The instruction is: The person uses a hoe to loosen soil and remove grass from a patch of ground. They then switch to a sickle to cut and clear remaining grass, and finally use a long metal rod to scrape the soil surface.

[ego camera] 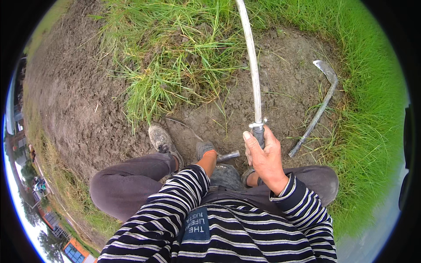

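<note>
My bare right hand (pixel 264 153) grips the dark end of a long whitish hose or pole (pixel 252 62), just below a metal clamp (pixel 257 124). That long piece runs up past the top edge of the picture. Lower and to the left, my left hand (pixel 206 150) wears a grey glove with an orange cuff. It is closed around a sickle close to the ground; the thin curved blade (pixel 184 125) shows on one side and the tubular metal handle (pixel 229 155) on the other. A second sickle (pixel 314 120) with a metal handle lies on the soil at right.
Cut or uprooted grass (pixel 171 72) lies heaped on the soil ahead. Tall green grass (pixel 368 131) borders the right side, and bare soil (pixel 72 98) stretches left. My muddy shoe (pixel 162 141) and a dark item bearing writing (pixel 225 176) are near my knees.
</note>
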`<act>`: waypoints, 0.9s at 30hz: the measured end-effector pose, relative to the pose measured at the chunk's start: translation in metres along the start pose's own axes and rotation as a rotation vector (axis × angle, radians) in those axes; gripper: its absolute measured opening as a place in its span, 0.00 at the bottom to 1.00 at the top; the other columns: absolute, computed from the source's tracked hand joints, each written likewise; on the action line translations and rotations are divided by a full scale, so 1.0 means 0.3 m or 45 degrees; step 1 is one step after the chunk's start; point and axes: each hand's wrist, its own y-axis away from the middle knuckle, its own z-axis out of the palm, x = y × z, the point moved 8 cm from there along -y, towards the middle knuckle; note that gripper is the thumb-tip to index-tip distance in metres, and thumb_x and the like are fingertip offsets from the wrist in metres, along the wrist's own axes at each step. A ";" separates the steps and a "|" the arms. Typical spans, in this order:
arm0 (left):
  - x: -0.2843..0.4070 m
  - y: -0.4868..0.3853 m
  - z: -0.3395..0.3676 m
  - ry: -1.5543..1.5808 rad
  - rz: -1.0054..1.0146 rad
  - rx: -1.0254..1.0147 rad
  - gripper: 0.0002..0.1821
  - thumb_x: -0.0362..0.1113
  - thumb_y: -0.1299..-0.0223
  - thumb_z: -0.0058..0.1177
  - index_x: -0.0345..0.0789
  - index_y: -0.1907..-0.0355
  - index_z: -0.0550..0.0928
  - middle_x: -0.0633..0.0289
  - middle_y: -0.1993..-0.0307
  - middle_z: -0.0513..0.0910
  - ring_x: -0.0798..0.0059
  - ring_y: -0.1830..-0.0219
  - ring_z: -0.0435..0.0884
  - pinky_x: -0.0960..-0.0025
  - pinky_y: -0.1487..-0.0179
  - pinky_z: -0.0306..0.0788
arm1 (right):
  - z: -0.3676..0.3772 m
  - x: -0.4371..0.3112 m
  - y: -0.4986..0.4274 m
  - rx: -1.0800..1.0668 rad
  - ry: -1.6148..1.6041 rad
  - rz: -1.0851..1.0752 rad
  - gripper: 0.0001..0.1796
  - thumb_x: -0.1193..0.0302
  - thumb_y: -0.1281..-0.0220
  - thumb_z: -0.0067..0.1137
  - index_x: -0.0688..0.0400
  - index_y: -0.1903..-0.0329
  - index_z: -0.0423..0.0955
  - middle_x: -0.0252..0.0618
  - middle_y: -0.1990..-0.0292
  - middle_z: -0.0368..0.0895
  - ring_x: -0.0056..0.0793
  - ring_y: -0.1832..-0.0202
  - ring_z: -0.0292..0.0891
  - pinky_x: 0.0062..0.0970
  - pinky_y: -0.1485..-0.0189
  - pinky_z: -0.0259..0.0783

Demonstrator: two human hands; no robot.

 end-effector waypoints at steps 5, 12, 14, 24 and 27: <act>0.080 -0.023 -0.074 -0.084 0.238 0.201 0.12 0.38 0.42 0.45 0.39 0.73 0.82 0.60 0.71 0.84 0.63 0.71 0.82 0.64 0.73 0.70 | -0.004 -0.099 0.006 -0.037 0.152 -0.292 0.10 0.69 0.36 0.55 0.60 0.62 0.65 0.27 0.81 0.67 0.13 0.82 0.61 0.16 0.81 0.59; 0.126 0.534 -0.603 1.076 0.105 -0.010 0.12 0.42 0.36 0.43 0.40 0.62 0.80 0.64 0.76 0.79 0.73 0.77 0.76 0.71 0.76 0.66 | -0.068 -0.224 0.071 0.107 -0.146 -0.452 0.10 0.68 0.39 0.61 0.58 0.66 0.69 0.23 0.80 0.66 0.10 0.81 0.60 0.15 0.80 0.58; 0.166 0.738 -0.808 1.461 0.215 -0.106 0.13 0.44 0.34 0.43 0.40 0.59 0.79 0.66 0.79 0.77 0.77 0.80 0.74 0.74 0.78 0.65 | -0.087 -0.272 0.114 0.108 -0.189 -0.514 0.10 0.67 0.37 0.59 0.58 0.64 0.68 0.24 0.81 0.65 0.11 0.83 0.59 0.15 0.81 0.57; 0.338 1.356 -1.502 1.201 1.556 -0.391 0.18 0.38 0.34 0.47 0.35 0.44 0.73 0.69 0.73 0.78 0.82 0.74 0.75 0.77 0.72 0.72 | -0.320 -0.581 0.526 0.387 -0.160 -0.971 0.11 0.68 0.37 0.59 0.58 0.67 0.67 0.23 0.82 0.64 0.09 0.85 0.56 0.16 0.83 0.55; 0.342 1.468 -1.513 1.335 1.558 -0.734 0.17 0.44 0.34 0.47 0.40 0.47 0.74 0.71 0.77 0.74 0.85 0.80 0.71 0.80 0.80 0.68 | -0.313 -0.547 0.573 0.375 -0.148 -0.978 0.11 0.67 0.37 0.59 0.57 0.66 0.66 0.22 0.82 0.63 0.09 0.85 0.56 0.15 0.83 0.55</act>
